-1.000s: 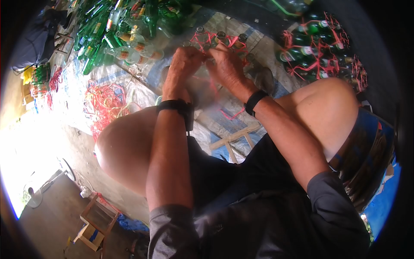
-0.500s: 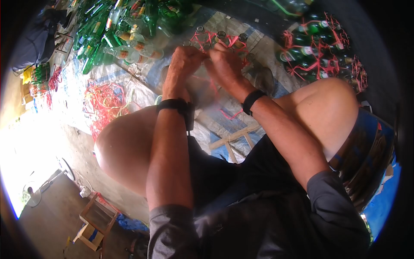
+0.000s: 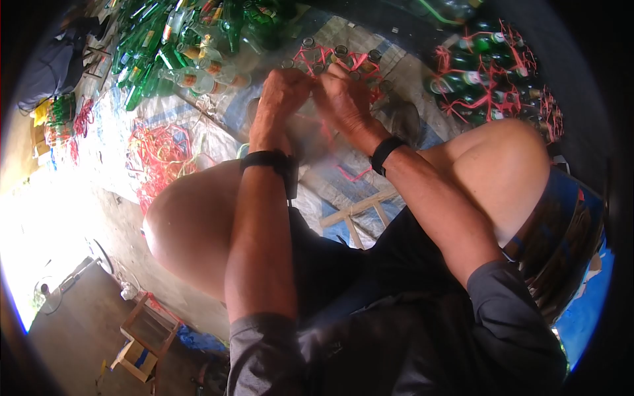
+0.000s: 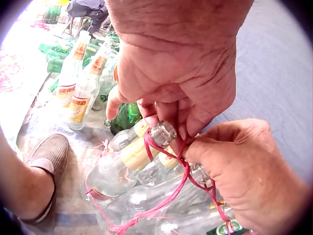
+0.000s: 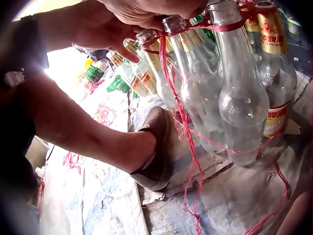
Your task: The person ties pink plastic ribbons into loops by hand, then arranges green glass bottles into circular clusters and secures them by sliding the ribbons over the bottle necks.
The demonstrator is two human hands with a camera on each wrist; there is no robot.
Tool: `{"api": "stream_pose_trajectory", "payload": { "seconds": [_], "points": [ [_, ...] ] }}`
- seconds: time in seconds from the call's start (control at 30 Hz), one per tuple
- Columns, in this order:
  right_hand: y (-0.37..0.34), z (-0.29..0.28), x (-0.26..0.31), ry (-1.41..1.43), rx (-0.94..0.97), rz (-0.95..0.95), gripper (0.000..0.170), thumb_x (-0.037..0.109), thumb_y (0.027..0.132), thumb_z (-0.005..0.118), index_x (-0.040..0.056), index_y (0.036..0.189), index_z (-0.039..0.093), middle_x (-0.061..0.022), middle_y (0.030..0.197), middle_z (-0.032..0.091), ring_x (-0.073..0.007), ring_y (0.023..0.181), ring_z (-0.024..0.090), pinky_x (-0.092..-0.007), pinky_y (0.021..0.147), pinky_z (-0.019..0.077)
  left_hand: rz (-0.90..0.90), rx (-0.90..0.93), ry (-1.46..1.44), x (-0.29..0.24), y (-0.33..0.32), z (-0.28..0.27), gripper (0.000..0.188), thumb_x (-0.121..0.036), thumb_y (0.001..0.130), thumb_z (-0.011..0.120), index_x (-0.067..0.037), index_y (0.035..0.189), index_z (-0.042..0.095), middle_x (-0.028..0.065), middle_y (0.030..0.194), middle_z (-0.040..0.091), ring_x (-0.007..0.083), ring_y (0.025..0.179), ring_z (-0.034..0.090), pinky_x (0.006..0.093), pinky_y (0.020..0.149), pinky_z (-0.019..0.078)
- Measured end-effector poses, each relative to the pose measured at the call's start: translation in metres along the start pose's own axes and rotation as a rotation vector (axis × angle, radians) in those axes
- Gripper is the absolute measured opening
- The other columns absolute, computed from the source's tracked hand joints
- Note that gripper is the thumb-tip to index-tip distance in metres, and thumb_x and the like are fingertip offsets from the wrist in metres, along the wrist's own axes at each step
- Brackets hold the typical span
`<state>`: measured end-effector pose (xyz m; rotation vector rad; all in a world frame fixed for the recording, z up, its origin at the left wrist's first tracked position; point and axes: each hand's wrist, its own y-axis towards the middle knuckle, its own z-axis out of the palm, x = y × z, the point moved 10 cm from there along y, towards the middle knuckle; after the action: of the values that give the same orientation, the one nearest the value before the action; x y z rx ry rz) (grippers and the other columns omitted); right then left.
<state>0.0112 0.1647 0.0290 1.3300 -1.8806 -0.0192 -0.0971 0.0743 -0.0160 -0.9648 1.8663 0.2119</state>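
Observation:
A cluster of clear glass bottles (image 5: 242, 100) stands upright between the feet, some with gold neck labels. Red plastic string (image 5: 178, 105) is wound about their necks, and its loose strands hang down to the ground sheet. My left hand (image 3: 282, 96) is at one bottle's mouth, fingers curled at the neck and pinching the string. Beside it, my right hand (image 3: 345, 102) pinches the same string between thumb and fingers. In the left wrist view the right hand (image 4: 249, 169) comes in from the lower right, and the fingertips of both hands nearly meet. The hands partly hide the string there.
Green bottles (image 3: 145, 53) lie heaped at the back left, with loose clear bottles (image 3: 211, 79) near them. A tangle of red string (image 3: 158, 155) lies at left. More bottles tied with red string (image 3: 485, 76) are at right. A shoe (image 5: 156, 147) stands beside the cluster.
My right hand moved slightly left, closer to the left hand, and shifted a little at the bottle necks. The left hand stays almost in place; the tied bottles have hardly moved.

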Motion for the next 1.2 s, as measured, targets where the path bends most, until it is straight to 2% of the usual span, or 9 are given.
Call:
{"api": "stream_pose_trajectory", "payload": {
  "seconds": [0.5, 0.77, 0.97, 1.1, 1.2],
  "points": [
    [-0.003, 0.005, -0.008, -0.005, 0.046, 0.007, 0.015, 0.02, 0.083, 0.071, 0.0067, 0.077, 0.067, -0.0097, 0.082, 0.064, -0.0334, 0.069, 0.068, -0.0467, 0.059, 0.0536, -0.012, 0.017, -0.035, 0.008, 0.004, 0.002, 0.025, -0.021, 0.086, 0.07, -0.001, 0.098, 0.08, 0.0118, 0.089, 0.078, 0.0183, 0.086, 0.073, 0.0322, 0.08, 0.0562],
    [-0.006, 0.009, -0.019, 0.048, 0.066, 0.097, 0.012, 0.017, 0.085, 0.069, 0.0052, 0.083, 0.07, -0.0142, 0.088, 0.067, -0.0371, 0.079, 0.069, -0.049, 0.069, 0.0549, 0.015, 0.056, -0.033, 0.006, 0.004, 0.004, 0.024, -0.02, 0.086, 0.069, -0.002, 0.096, 0.081, 0.0113, 0.093, 0.078, 0.0185, 0.089, 0.073, 0.0319, 0.082, 0.056],
    [-0.004, 0.009, -0.014, 0.016, 0.143, 0.074, 0.017, 0.02, 0.085, 0.071, 0.0029, 0.087, 0.07, -0.0162, 0.095, 0.066, -0.037, 0.086, 0.07, -0.0482, 0.074, 0.0555, -0.015, 0.05, -0.04, 0.005, 0.003, 0.003, 0.023, -0.021, 0.086, 0.07, -0.002, 0.095, 0.081, 0.0109, 0.091, 0.078, 0.0179, 0.086, 0.073, 0.0318, 0.079, 0.0559],
    [0.002, 0.008, -0.006, -0.013, 0.176, 0.031, 0.016, 0.02, 0.085, 0.071, 0.0044, 0.086, 0.07, -0.0137, 0.094, 0.066, -0.0354, 0.085, 0.07, -0.0476, 0.071, 0.0559, -0.035, 0.033, -0.058, 0.006, 0.004, 0.004, 0.023, -0.021, 0.085, 0.072, -0.001, 0.095, 0.08, 0.0111, 0.089, 0.077, 0.0176, 0.082, 0.072, 0.0315, 0.075, 0.0555],
    [0.003, 0.013, -0.007, -0.105, 0.178, 0.041, 0.009, 0.014, 0.083, 0.071, 0.0059, 0.082, 0.069, -0.012, 0.087, 0.066, -0.0343, 0.083, 0.068, -0.046, 0.069, 0.0548, -0.056, 0.022, -0.03, 0.006, 0.004, 0.003, 0.024, -0.021, 0.085, 0.073, 0.0, 0.096, 0.08, 0.0114, 0.088, 0.077, 0.0171, 0.08, 0.071, 0.0312, 0.074, 0.0552]
  ]
}}
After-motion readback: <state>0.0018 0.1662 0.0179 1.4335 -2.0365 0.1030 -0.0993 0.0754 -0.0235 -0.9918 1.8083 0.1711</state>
